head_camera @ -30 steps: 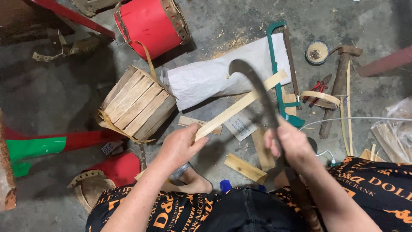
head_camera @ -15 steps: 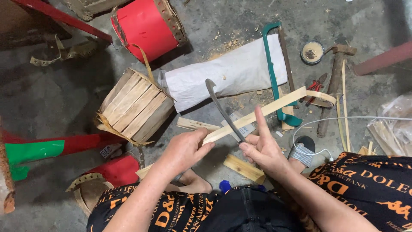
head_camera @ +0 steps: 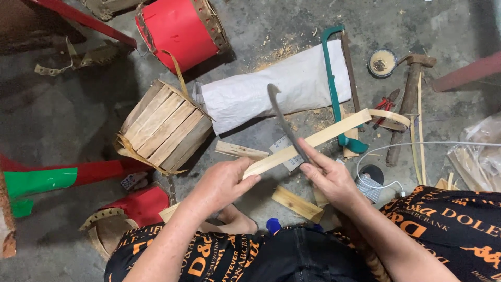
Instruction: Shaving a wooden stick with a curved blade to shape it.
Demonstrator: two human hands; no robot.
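My left hand (head_camera: 223, 184) grips the near end of a long pale wooden slat (head_camera: 318, 138) that slants up to the right. My right hand (head_camera: 327, 173) holds a curved dark blade (head_camera: 284, 121), its index finger lying along the back, and the blade's edge rests across the slat near its middle. A bare foot (head_camera: 235, 219) shows under the hands on the concrete floor.
An unpainted slatted wooden drum body (head_camera: 164, 126) lies at the left, a red drum (head_camera: 180, 28) behind it. A white sack (head_camera: 271, 91), green-framed hacksaw (head_camera: 334, 83), hammer (head_camera: 409, 99), red pliers (head_camera: 386, 102), tape roll (head_camera: 382, 61) and loose wood offcuts (head_camera: 297, 202) lie around.
The blade has come down from above the slat onto it, and my right hand has shifted left and lower toward the slat's middle. My left hand keeps its grip.
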